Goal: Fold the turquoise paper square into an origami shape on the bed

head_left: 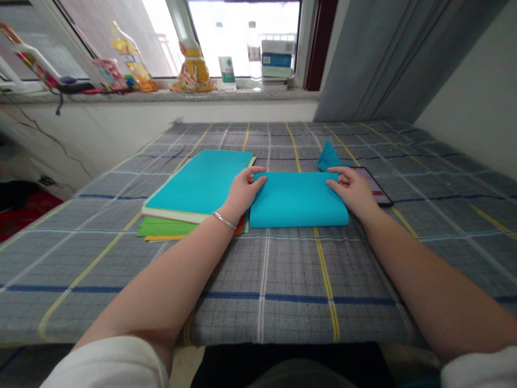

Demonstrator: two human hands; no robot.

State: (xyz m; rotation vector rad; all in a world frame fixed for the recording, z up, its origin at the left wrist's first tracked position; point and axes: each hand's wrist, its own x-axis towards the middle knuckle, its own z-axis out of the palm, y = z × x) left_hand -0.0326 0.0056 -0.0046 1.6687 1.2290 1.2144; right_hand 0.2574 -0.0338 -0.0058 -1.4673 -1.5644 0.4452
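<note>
- Your left hand (241,193) is pressing flat on the left end of the folded teal sheet (298,199), fingers together at its far left corner, not clamped around it.
- Your right hand (354,191) is resting on the right end of the same sheet, fingertips pinching its far right corner.
- The sheet is lying mid-way across the plaid bedcover (283,269), rounded fold edge facing you, open edges facing the window.
- The paper stack (194,194) is sitting just left, touching your left hand; green and orange edges are poking out underneath.
- A small folded teal piece (329,157) is lying just beyond your right hand.
- A dark tablet (375,186) is partly hidden under your right hand; its screen is unreadable.
- Open cloth is showing near you and far right.
- Bottles (194,59) and a box stack (277,59) are lining the windowsill (161,96); labels are too blurred to read.
- Your sleeves are cut off at the bottom edge.
</note>
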